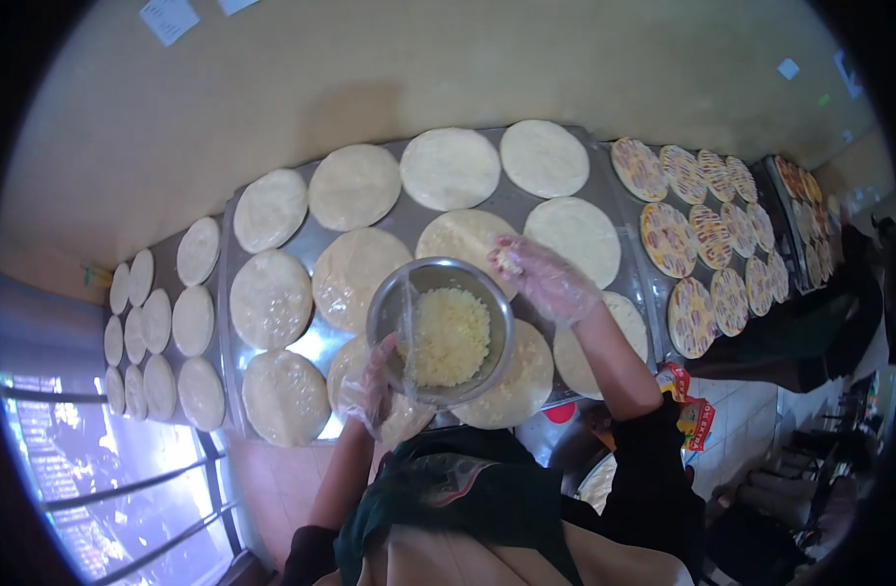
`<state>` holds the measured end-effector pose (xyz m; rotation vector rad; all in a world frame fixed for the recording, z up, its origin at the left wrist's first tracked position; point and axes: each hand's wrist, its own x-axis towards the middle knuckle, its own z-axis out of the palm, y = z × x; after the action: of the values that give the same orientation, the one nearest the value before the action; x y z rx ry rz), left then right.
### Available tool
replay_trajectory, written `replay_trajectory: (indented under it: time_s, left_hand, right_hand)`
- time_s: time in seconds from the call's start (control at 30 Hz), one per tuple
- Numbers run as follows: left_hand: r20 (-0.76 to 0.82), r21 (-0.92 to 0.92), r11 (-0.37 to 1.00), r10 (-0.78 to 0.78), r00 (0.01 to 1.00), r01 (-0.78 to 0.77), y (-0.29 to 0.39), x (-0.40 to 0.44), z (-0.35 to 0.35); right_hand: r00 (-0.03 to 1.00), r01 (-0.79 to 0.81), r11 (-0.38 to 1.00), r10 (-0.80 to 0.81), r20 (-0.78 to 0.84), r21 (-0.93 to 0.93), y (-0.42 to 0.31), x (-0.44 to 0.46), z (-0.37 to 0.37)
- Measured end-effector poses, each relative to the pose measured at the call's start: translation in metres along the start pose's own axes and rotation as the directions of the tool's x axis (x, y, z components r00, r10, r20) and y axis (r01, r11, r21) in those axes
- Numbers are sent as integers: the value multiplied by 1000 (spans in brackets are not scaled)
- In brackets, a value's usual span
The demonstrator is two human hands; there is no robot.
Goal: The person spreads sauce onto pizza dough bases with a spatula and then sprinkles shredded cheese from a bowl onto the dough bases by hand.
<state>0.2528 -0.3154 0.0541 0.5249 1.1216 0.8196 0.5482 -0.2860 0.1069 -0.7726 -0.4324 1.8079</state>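
Note:
My left hand [373, 383], in a clear plastic glove, grips the near left rim of a steel bowl [500, 363]. Pale yellow grated bits [452, 337] fill much of the bowl. My right hand [541, 275], also gloved, is right of the bowl over the dough rounds, its fingers closed around a small clump of pale bits [508, 262]. Under and around the bowl lie flat dough rounds [362, 278] on a metal tray, several with a glossy wet surface. A plain pale round [572, 242] lies just beyond my right hand.
Another tray of dough rounds [193, 320] stands at the left. Topped, striped rounds [668, 239] lie on trays at the right. A wall [468, 68] runs behind the trays. A red and yellow packet [697, 422] is at the lower right, with a dark-clothed person [819, 337] beyond.

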Motion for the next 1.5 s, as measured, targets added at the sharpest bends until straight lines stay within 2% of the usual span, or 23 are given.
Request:
replay_trajectory:
  time_s: [0.07, 0.13, 0.2, 0.23, 0.3, 0.33, 0.4, 0.43, 0.5, 0.53, 0.6, 0.63, 0.67, 0.7, 0.73, 0.8, 0.93, 1.13, 1.2, 1.23, 1.3, 1.43, 1.5]
  left_hand:
    - [22, -121, 993, 15, 1000, -12, -11, 6, -13]
    - [18, -137, 990, -22, 1000, 25, -3, 1, -8]
    - [-6, -55, 998, -20, 1000, 20, 6, -8, 0]
    - [-17, -73, 997, -19, 1000, 18, 11, -13, 2]
    - [-17, -87, 996, -2, 1000, 1, 15, -17, 6]
    - [-13, -100, 995, 13, 1000, -15, 15, -18, 7]
    - [-34, -141, 990, 13, 999, -18, 12, -15, 2]
    - [-51, -184, 983, 13, 999, -22, 11, -13, -1]
    - [-41, -159, 987, 19, 999, -25, 9, -13, -6]
    - [-27, -136, 990, 23, 999, -27, 9, -13, -7]
    - [-44, -144, 989, 32, 999, -38, 9, -13, -9]
    - [-55, -151, 987, 40, 998, -48, 10, -14, -10]
    - [-59, -153, 987, 39, 997, -48, 10, -14, -11]
    - [-67, -156, 986, 43, 997, -53, 11, -15, -11]
    - [-76, -159, 985, 47, 996, -58, 12, -16, -12]
    - [-82, -176, 983, 40, 996, -54, 14, -15, -14]
    - [-82, -193, 979, 54, 995, -69, 17, -15, -17]
    - [-75, -253, 965, 53, 996, -70, 22, -17, -16]
    - [-70, -263, 962, 53, 996, -70, 24, -17, -16]
    - [-65, -274, 959, 56, 996, -71, 24, -18, -16]
    - [-75, -280, 957, 54, 996, -73, 23, -18, -17]
    - [-59, -279, 957, 69, 996, -83, 25, -22, -13]
    - [-59, -279, 958, 58, 997, -72, 24, -20, -15]
  right_hand:
    - [989, 102, 960, -125, -73, -259, -33, -2, -28]
    - [922, 119, 856, -283, -263, -503, -58, 8, -75]
    - [871, 6, 619, -389, -300, -785, -85, 13, -122]
    - [871, 8, 619, -389, -299, -785, -95, 16, -139]
    - [844, 35, 484, -482, -233, -874, -106, 26, -167]
    - [846, 36, 485, -481, -232, -874, -111, 35, -181]
    - [852, -117, 225, -477, -214, -967, -115, 55, -205]
    - [853, -115, 227, -476, -213, -967, -114, 63, -210]
    - [820, -108, 32, -562, -107, -994, -110, 80, -220]
    - [822, -104, 33, -560, -105, -994, -105, 95, -235]
    - [744, 308, 84, -642, 185, -948, -93, 119, -268]
    - [747, 309, 86, -639, 186, -947, -94, 114, -249]
    - [818, 60, -97, -565, 105, -993, -96, 102, -212]
    - [862, -175, -295, -506, -2, -939, -95, 97, -193]
    - [865, -173, -296, -502, -1, -939, -91, 98, -193]
    - [914, -111, -554, -383, 134, -825, -86, 99, -182]
    - [933, -103, -559, -340, 115, -823, -78, 94, -160]
    - [950, -102, -369, -313, 21, -924, -64, 77, -126]
    - [936, 85, -396, -284, 210, -914, -58, 71, -132]
    - [936, 83, -396, -283, 208, -915, -56, 71, -136]
    - [969, 1, -293, -238, 74, -956, -51, 69, -141]
    - [966, 27, -354, -233, 116, -935, -48, 56, -130]
    - [983, -31, -370, -181, 40, -929, -48, 46, -122]
